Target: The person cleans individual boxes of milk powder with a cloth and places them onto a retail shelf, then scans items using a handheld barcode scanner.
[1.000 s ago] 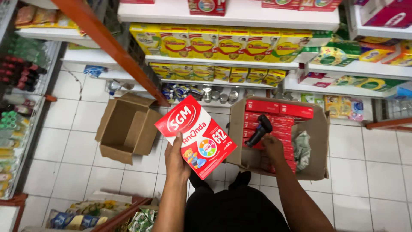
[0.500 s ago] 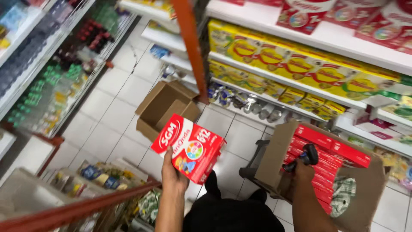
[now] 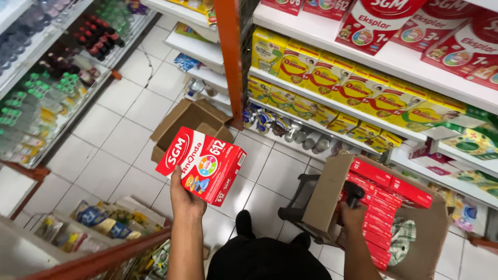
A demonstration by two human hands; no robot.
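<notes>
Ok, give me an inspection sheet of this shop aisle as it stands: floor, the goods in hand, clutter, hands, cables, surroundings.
Surface: pale tiled floor, with some cracks.
Job's things: red carton held up in the left hand; open cardboard case packed with more red cartons.
Clutter: empty open cardboard box on the floor by the orange shelf post.
Hands: left hand grips the red carton from below; right hand holds a dark handheld device over the case.
Cables: nothing seen.
Surroundings: shelves of yellow boxes ahead, bottles on racks at left, basket of packets lower left.
</notes>
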